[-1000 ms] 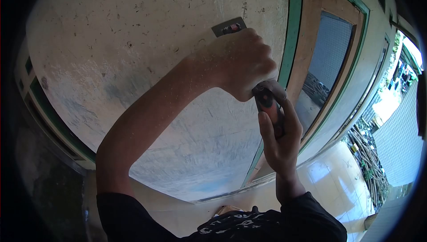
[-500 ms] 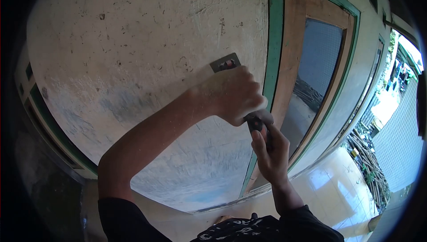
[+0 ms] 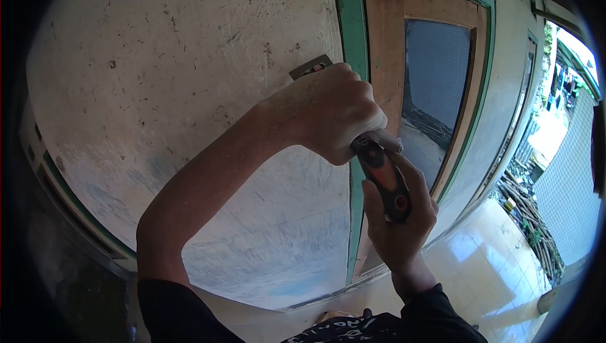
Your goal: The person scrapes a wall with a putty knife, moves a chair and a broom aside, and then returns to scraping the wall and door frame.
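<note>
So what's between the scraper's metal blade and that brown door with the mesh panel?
In the head view, between the scraper blade and the wooden door runs the green door frame, past a narrow strip of bare, scuffed wall. Nothing else lies there.

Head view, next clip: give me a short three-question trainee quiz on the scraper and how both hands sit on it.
1. True or false: the scraper blade lies against the pale wall.
2. Which hand grips the orange-and-black handle at its lower end? A) left hand B) right hand
3. What colour is the door frame beside the hands?

Key: 1 true. 2 B: the right hand holds the lower end, while the left hand wraps the top near the blade. 3 green.
</note>
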A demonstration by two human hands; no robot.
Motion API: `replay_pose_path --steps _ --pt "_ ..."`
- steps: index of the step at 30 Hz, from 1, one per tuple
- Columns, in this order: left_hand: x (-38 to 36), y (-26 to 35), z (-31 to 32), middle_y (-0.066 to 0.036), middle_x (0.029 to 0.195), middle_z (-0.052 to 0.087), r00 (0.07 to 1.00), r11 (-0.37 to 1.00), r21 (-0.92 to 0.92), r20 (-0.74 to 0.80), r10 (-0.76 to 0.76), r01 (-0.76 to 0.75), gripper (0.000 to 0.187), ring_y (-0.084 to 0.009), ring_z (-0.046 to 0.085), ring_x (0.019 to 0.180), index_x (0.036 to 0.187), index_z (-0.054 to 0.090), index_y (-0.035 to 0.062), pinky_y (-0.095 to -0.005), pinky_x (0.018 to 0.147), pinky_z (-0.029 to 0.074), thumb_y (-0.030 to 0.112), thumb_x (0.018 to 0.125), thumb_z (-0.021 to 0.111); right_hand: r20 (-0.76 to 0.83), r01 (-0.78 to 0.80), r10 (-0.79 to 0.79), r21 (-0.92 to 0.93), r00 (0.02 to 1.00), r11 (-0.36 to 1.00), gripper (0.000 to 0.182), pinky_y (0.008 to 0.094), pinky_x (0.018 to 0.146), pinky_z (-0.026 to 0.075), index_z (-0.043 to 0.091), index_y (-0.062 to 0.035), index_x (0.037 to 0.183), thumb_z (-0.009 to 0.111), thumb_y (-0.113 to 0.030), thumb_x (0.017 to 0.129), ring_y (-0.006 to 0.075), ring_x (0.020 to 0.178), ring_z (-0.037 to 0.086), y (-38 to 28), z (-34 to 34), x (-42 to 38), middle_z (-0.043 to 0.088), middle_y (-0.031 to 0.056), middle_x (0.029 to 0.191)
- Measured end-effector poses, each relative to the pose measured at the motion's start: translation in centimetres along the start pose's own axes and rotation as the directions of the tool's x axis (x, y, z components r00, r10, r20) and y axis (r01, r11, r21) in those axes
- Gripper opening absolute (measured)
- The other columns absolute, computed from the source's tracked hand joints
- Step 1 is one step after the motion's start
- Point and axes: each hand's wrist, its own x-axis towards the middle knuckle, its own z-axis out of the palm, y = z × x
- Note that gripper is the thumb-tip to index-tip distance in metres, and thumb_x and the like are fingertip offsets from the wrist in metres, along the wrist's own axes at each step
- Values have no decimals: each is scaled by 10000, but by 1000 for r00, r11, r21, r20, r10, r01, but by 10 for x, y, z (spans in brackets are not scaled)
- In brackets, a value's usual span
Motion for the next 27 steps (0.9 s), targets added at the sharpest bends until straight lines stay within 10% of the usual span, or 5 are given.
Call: replay_pose_path --steps 8,10,15,25,27 --pt "6 -4 3 -54 440 508 1000 990 136 16 20 -23 112 -181 513 386 546 574 88 -318 429 404 126 598 667 -125 140 -147 -59 981 988 369 254 522 529 591 27 1063 776 -107 774 187 628 705 19 7 9 679 134 732" --pt "4 -1 8 -42 439 512 961 942 329 275 -30 -65 118 -174 514 386 552 577 83 -319 432 403 131 593 676 28 -142 143 -8 989 990 285 251 496 511 594 7 966 774 -107 776 164 598 695 25 16 -7 669 113 715" --pt "10 -21 -7 -22 436 499 993 955 286 109 50 -79 126 -179 480 376 526 570 102 -336 426 378 135 569 684 -153 90 -86 20 985 996 246 237 474 483 581 -4 930 758 -112 799 130 542 661 26 23 22 648 84 680" --pt "12 -20 -4 -24 458 521 997 969 241 73 26 -43 137 -190 486 389 510 558 135 -340 450 379 140 564 684 -95 -34 43 93 995 995 229 220 476 459 584 -3 945 741 -125 831 83 551 635 23 17 23 629 70 638" --pt "19 -31 -11 -26 458 526 996 952 294 42 77 -86 103 -195 483 388 524 578 139 -330 442 380 117 552 675 0 -268 270 125 963 955 242 233 498 483 580 2 945 745 -126 825 116 584 667 18 17 42 641 83 657"
